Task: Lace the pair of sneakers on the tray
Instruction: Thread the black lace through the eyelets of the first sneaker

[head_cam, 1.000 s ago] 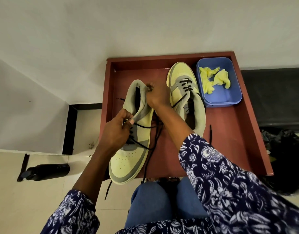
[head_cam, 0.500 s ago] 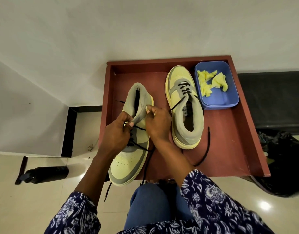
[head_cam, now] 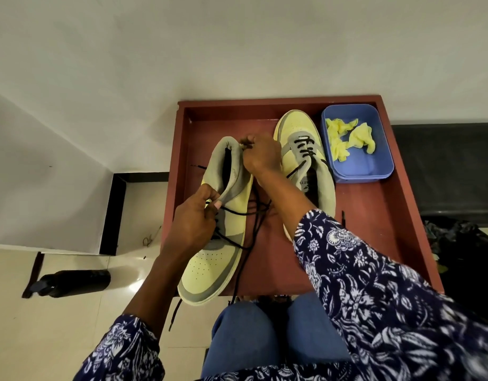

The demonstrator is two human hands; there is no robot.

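Observation:
Two yellow and grey sneakers lie on a red-brown tray (head_cam: pixel 388 215). The left sneaker (head_cam: pixel 209 265) has its toe toward me, hanging over the tray's near edge. My left hand (head_cam: pixel 193 221) grips its tongue and lacing area. My right hand (head_cam: pixel 260 156) is up by the heel collar and pinches the black lace (head_cam: pixel 253 215), which runs down from it across the shoe. The right sneaker (head_cam: pixel 300 133) points away from me, partly laced, its heel hidden by my right forearm.
A blue tub (head_cam: pixel 374 166) with crumpled yellow cloth sits in the tray's far right corner. A black bottle (head_cam: pixel 72 280) lies on the floor at left. Dark clutter sits right of the tray. My knees are just under the tray's near edge.
My right hand has pulled the lace away from the lacing area up to the heel collar. The left hand has kept its grip on the shoe.

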